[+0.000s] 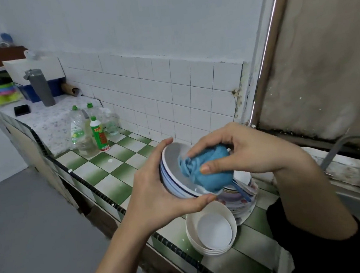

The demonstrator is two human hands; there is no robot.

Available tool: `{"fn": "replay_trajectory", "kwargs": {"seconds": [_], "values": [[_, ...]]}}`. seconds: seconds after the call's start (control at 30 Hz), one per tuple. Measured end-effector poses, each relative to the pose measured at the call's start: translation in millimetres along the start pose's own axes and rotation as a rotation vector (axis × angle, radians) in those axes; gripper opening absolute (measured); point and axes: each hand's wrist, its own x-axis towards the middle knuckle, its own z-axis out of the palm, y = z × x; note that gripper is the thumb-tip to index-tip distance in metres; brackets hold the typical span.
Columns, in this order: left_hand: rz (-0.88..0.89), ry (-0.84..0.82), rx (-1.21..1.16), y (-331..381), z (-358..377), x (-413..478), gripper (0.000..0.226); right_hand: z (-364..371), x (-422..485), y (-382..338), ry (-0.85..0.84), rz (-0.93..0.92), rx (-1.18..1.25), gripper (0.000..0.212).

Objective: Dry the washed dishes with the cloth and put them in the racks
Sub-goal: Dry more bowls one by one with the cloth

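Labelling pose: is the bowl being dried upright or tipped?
Tipped. The left hand holds the bowl with its opening turned toward the right hand, which grips the bunched cloth inside it.

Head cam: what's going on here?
A person is drying dishes at a green-checked tiled counter. The left hand grips a blue-rimmed white bowl, tilted on its side above the counter. The right hand holds a bunched blue cloth pressed into the bowl. Below them a stack of plain white bowls sits on the counter, with a pile of patterned plates right behind it. The held bowl has not been put away yet.
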Motion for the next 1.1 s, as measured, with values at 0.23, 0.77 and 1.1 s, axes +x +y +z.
{"fn": "replay_trajectory", "kwargs": {"seconds": [0.23,0.77,1.1], "values": [[-0.025,-0.018,0.024,-5.4,14.4,3.5,0.119,50.1,14.0,16.9,0.302,0.037,-0.029,0.026],[0.012,0.016,0.028,-26.0,23.4,32.4,0.118,33.1,29.0,40.6,0.238,-0.011,0.472,0.026],[0.037,0.007,0.085,-30.9,37.3,45.4,0.108,25.0,48.0,55.4,0.513,0.103,0.338,0.026]]}}
